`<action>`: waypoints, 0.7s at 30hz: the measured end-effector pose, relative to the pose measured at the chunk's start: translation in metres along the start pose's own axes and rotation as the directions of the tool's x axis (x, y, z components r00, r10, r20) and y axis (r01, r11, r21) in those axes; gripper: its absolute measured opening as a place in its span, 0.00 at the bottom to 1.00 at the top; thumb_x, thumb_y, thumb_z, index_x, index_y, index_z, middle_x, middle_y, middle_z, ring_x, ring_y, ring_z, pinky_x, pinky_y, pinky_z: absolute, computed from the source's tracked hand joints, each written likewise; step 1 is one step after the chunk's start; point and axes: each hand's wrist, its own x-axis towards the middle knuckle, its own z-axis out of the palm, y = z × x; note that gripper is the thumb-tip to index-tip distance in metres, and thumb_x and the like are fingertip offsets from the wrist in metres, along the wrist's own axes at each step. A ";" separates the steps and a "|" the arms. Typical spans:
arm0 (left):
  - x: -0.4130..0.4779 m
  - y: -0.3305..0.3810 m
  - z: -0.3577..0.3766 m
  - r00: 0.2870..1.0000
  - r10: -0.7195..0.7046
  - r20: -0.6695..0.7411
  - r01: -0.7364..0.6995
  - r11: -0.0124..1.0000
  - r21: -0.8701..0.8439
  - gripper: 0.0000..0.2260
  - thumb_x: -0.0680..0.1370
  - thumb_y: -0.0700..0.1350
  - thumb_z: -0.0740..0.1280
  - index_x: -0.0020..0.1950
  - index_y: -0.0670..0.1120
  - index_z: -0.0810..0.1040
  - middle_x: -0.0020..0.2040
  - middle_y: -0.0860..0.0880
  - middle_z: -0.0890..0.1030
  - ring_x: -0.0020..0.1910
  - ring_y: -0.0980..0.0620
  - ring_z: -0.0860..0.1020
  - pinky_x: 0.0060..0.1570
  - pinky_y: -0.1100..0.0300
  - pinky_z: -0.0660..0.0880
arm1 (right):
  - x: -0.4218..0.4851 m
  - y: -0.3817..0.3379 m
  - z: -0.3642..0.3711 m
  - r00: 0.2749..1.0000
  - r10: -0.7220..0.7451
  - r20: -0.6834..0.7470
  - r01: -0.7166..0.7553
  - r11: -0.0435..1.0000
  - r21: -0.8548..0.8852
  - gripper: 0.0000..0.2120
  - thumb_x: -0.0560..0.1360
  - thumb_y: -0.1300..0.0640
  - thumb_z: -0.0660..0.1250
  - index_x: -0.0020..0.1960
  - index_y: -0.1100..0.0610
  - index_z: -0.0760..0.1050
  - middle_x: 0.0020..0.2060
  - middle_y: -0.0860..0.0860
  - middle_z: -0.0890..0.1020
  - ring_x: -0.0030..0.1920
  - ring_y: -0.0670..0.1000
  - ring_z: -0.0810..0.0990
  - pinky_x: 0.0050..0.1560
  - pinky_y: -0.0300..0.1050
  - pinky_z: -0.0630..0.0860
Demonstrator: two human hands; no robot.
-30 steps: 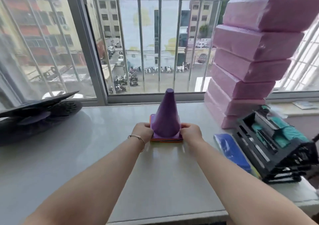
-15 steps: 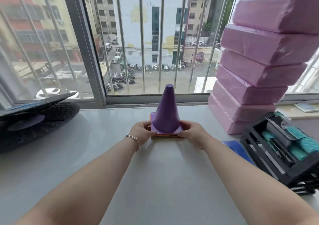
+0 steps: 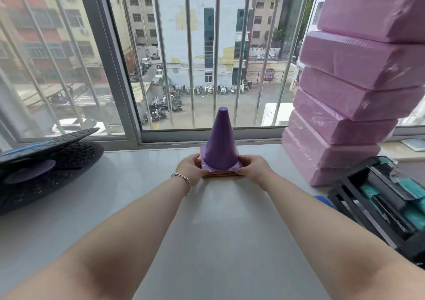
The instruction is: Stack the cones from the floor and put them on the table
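Observation:
A stack of cones (image 3: 220,143) stands upright on the grey table (image 3: 207,230), close to the window. The top cone is purple; orange and other coloured base edges show beneath it. My left hand (image 3: 190,169), with a thin bracelet on the wrist, grips the left side of the stack's base. My right hand (image 3: 254,169) grips the right side of the base. Both arms reach straight forward over the table. The base rests on the table surface.
A tall pile of pink wrapped blocks (image 3: 351,88) stands right of the cones. A black rack (image 3: 386,205) with teal items sits at the right edge, a blue object (image 3: 323,200) beside it. Black round discs (image 3: 46,168) lie at the left. Barred window (image 3: 202,58) behind.
The cone stack sits slightly farther from me toward the window, and my view has tilted up a little. Both hands stay on the base.

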 end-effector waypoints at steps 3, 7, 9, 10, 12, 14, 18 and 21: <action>0.004 0.000 0.000 1.000 0.006 0.004 -0.006 1.000 0.001 0.18 0.69 0.32 0.73 0.53 0.50 0.77 0.41 0.57 0.82 0.46 0.51 0.80 0.59 0.50 0.77 | 0.003 0.001 -0.001 1.000 -0.016 0.005 0.017 1.000 -0.008 0.22 0.68 0.65 0.74 0.61 0.52 0.82 0.51 0.46 0.87 0.48 0.44 0.81 0.57 0.41 0.77; 0.005 -0.006 -0.003 0.998 0.056 0.041 -0.058 0.997 0.042 0.13 0.65 0.39 0.73 0.47 0.51 0.80 0.46 0.51 0.86 0.43 0.53 0.81 0.59 0.47 0.78 | -0.001 0.002 -0.003 0.999 -0.035 0.017 0.036 0.999 -0.021 0.19 0.69 0.62 0.74 0.58 0.50 0.83 0.51 0.46 0.87 0.48 0.43 0.81 0.59 0.44 0.77; 0.006 -0.011 -0.002 0.998 0.060 0.037 -0.063 0.994 0.091 0.13 0.65 0.41 0.71 0.48 0.52 0.81 0.48 0.49 0.86 0.45 0.52 0.82 0.58 0.47 0.77 | -0.003 0.003 -0.004 0.999 -0.035 0.021 0.035 0.999 -0.027 0.19 0.68 0.60 0.73 0.58 0.48 0.83 0.51 0.44 0.87 0.51 0.45 0.83 0.62 0.48 0.77; 0.005 -0.011 -0.001 0.998 0.052 0.018 -0.054 0.989 0.141 0.13 0.66 0.41 0.71 0.49 0.53 0.81 0.48 0.49 0.86 0.46 0.50 0.83 0.58 0.48 0.77 | -0.006 0.003 -0.003 0.999 -0.031 0.019 0.032 0.999 -0.038 0.19 0.67 0.58 0.73 0.57 0.46 0.83 0.50 0.43 0.87 0.53 0.47 0.84 0.62 0.49 0.78; -0.001 -0.005 0.003 0.997 0.068 -0.045 -0.053 0.960 0.274 0.13 0.68 0.45 0.70 0.52 0.51 0.81 0.49 0.49 0.85 0.51 0.46 0.82 0.55 0.50 0.78 | -0.010 0.006 -0.003 0.999 -0.046 0.014 0.047 0.997 -0.055 0.16 0.65 0.53 0.72 0.53 0.42 0.83 0.49 0.44 0.87 0.53 0.46 0.84 0.61 0.51 0.78; -0.010 0.003 0.006 0.990 0.106 -0.090 -0.060 0.911 0.409 0.13 0.71 0.46 0.68 0.55 0.49 0.79 0.51 0.47 0.84 0.53 0.43 0.80 0.53 0.54 0.76 | -0.017 0.005 -0.001 0.997 -0.066 -0.031 0.062 0.993 -0.099 0.17 0.65 0.48 0.71 0.54 0.43 0.83 0.48 0.45 0.87 0.50 0.45 0.82 0.58 0.50 0.77; -0.031 0.017 0.013 0.979 0.176 -0.102 -0.064 0.741 0.668 0.12 0.77 0.44 0.63 0.59 0.43 0.73 0.57 0.40 0.79 0.58 0.39 0.75 0.52 0.51 0.72 | -0.037 -0.003 0.001 0.973 -0.206 -0.108 0.166 0.940 -0.299 0.11 0.72 0.53 0.69 0.53 0.53 0.81 0.43 0.49 0.83 0.46 0.53 0.78 0.46 0.45 0.71; -0.047 0.017 0.018 0.953 0.276 -0.124 -0.078 0.618 0.782 0.13 0.77 0.44 0.62 0.60 0.42 0.70 0.59 0.42 0.75 0.60 0.41 0.73 0.57 0.51 0.70 | -0.054 -0.008 0.001 0.940 -0.324 -0.111 0.244 0.862 -0.444 0.15 0.75 0.58 0.67 0.61 0.59 0.77 0.57 0.56 0.81 0.60 0.59 0.77 0.56 0.49 0.72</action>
